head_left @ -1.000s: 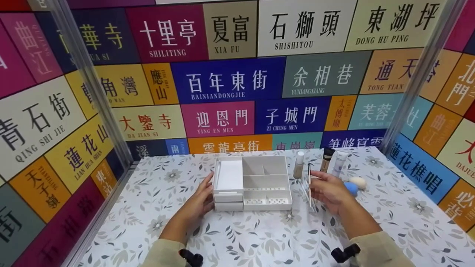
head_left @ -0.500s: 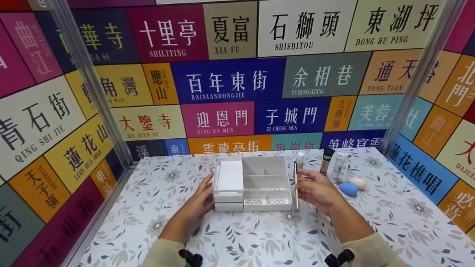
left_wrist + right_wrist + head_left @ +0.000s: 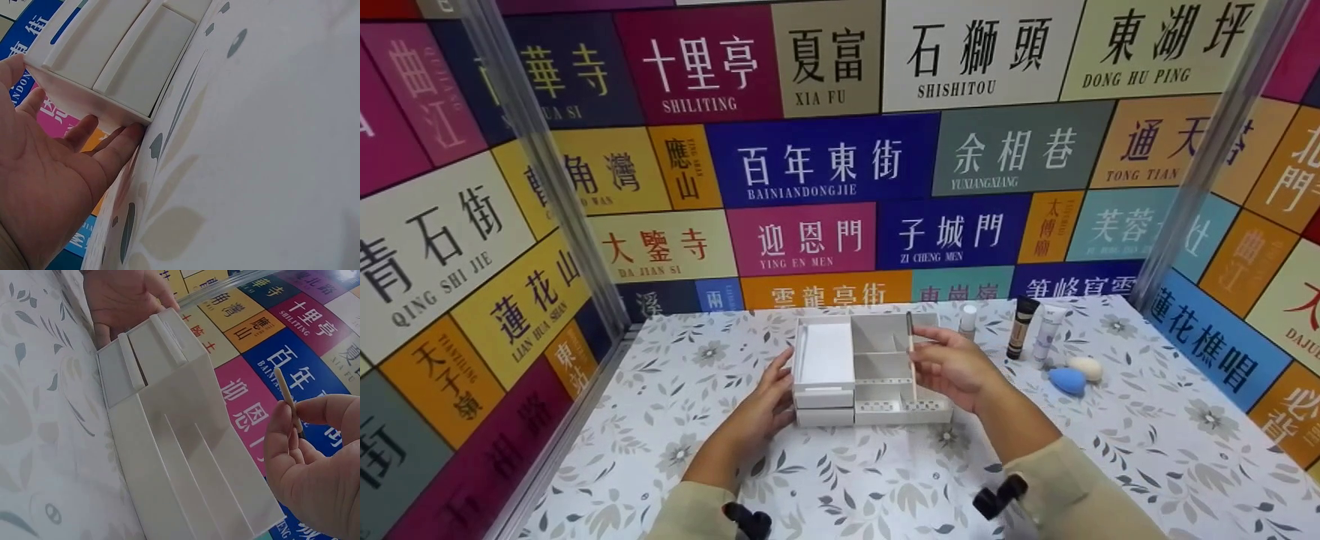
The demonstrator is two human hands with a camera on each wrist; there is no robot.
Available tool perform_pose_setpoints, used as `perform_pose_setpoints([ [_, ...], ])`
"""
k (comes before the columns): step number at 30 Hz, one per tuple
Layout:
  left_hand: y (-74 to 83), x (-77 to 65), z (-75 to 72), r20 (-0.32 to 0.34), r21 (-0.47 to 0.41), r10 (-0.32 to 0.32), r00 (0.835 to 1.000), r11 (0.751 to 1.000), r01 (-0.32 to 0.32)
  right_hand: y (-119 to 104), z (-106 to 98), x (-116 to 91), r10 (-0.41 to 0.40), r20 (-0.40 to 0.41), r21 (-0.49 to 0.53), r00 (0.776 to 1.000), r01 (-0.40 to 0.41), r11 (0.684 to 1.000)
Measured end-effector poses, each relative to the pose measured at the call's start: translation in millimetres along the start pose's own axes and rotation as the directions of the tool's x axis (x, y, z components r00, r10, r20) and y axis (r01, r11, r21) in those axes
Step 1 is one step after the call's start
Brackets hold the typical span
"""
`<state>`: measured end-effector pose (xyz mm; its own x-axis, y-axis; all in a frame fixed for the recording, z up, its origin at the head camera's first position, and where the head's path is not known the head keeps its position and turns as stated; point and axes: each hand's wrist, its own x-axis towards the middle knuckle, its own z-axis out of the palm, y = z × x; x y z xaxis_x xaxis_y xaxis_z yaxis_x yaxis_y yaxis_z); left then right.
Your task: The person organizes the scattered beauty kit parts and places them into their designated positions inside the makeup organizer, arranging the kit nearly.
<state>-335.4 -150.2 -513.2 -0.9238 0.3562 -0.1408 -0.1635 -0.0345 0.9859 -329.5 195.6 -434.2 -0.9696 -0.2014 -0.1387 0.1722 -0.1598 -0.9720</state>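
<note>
A white desktop organizer [image 3: 825, 356] stands on the table, with drawers on its left side and open compartments [image 3: 877, 367] on its right. My left hand [image 3: 772, 390] rests against the organizer's left side; in the left wrist view its fairly straight fingers touch the side wall and lower corner. My right hand [image 3: 956, 367] pinches a slim pencil-like stick [image 3: 913, 360] between thumb and fingers. The stick, pale with a dark upper end, is held upright in front of the right-hand compartments. A pale rounded end of the stick [image 3: 284, 385] shows in the right wrist view.
Behind the right hand stands a white-capped bottle [image 3: 968, 321]. Farther right are a black-capped tube [image 3: 1020, 330], a white tube [image 3: 1048, 334], a blue makeup sponge [image 3: 1067, 380] and a cream one [image 3: 1086, 368]. A leaf-patterned cloth [image 3: 660, 420] covers the table; sign-printed walls surround it.
My right hand has carried the stick left, from beside the bottle past the organizer's right edge to its right compartments. The left hand stays at the organizer's side.
</note>
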Motion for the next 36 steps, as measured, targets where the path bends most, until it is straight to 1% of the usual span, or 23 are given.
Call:
perform_pose_setpoints([
  [5, 0.6, -0.2, 0.3, -0.005, 0.007, -0.003, 1.0, 1.0, 0.004, -3.1, 21.8, 17.2, 0.01, 0.015, 0.013, 1.0, -0.01, 1.0],
  [15, 1.6, -1.5, -0.8, -0.016, 0.001, -0.017, 1.0, 1.0, 0.017, -7.8, 61.9, 40.1, 0.035, 0.022, 0.003, 0.999, -0.035, 0.999],
  [21, 0.5, -0.8, 0.0, -0.001, -0.008, -0.001, 1.0, 1.0, 0.001, -8.1, 79.8, 53.5, 0.039, 0.021, 0.012, 0.999, -0.039, 0.999],
  [27, 0.2, -0.5, 1.9, -0.005, -0.009, 0.004, 1.0, 1.0, -0.004, -7.1, 93.4, 66.5, 0.049, 0.026, 0.0, 0.998, -0.049, 0.999],
  [32, 1.0, -0.1, 2.2, -0.006, -0.013, 0.002, 1.0, 1.0, -0.002, -9.9, 102.9, 73.8, 0.033, 0.008, -0.05, 0.999, -0.032, 0.998],
  [36, 1.6, -0.7, 2.2, -0.006, -0.009, -0.004, 1.0, 1.0, 0.004, -9.5, 108.3, 78.1, -0.001, -0.023, -0.118, 1.0, -0.002, 0.993],
])
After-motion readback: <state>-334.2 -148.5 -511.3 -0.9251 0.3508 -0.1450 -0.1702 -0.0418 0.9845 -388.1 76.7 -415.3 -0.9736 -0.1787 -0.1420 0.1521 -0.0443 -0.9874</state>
